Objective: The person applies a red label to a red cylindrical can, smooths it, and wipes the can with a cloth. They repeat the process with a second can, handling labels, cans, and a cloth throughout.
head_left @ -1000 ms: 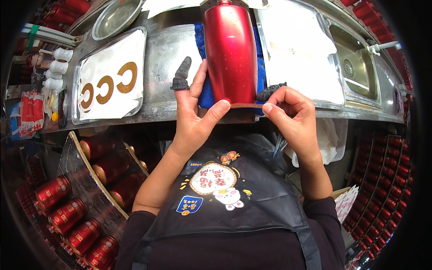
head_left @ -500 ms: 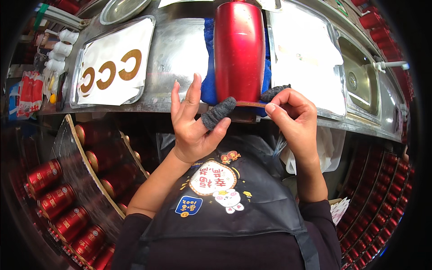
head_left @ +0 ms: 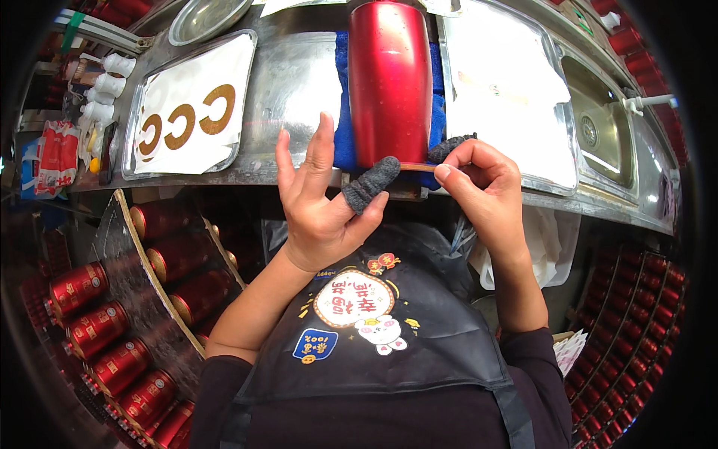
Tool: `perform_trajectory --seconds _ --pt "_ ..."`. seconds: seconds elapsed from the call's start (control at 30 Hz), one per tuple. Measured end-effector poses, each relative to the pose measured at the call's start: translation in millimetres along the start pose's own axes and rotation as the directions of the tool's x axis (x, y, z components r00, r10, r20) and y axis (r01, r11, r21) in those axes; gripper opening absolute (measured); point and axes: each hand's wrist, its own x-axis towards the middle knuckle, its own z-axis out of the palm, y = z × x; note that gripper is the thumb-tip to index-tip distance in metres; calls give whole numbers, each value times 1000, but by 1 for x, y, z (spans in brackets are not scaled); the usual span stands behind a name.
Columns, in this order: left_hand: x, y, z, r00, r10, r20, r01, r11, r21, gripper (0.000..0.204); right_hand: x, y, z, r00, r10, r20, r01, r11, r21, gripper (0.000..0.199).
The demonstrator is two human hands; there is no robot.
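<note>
A glossy red canister (head_left: pixel 389 82) lies on its side on a blue cloth (head_left: pixel 342 142), its near end toward me. A thin brown-gold strip (head_left: pixel 417 168) runs along that near end. My right hand (head_left: pixel 485 178) pinches the strip's right end between thumb and a finger; its index finger wears a dark grey knitted finger sleeve. On the other side, my left hand (head_left: pixel 321 202) has its sleeved index fingertip against the canister's near end by the strip. Its thumb sits lower and apart, and the other fingers spread upward. The canister's underside is hidden.
On the left, a tray (head_left: pixel 248 97) carries white paper with several gold C-shaped pieces (head_left: pixel 178 126). A second tray (head_left: pixel 572 168) with white sheets stands right, beside a metal sink (head_left: pixel 598 127). Red cans (head_left: pixel 78 288) fill racks below on both sides.
The canister and both hands appear slightly farther left and up in the picture. Both hands keep nearly the same pose around the near end.
</note>
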Motion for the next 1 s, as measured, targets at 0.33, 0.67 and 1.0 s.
perform_trajectory --seconds 0.33,0.67,1.0 --pt "26 13 11 993 115 -4 -114 990 77 19 5 5 1 1000 -18 -5 18 999 -49 8" --pt "12 -14 18 985 -173 -15 165 956 -243 66 8 1 -5 997 -6 83 18 990 -137 11" --pt "-24 -13 11 996 -89 -24 87 992 -87 40 0 -9 -11 998 -55 30 59 985 -165 11"
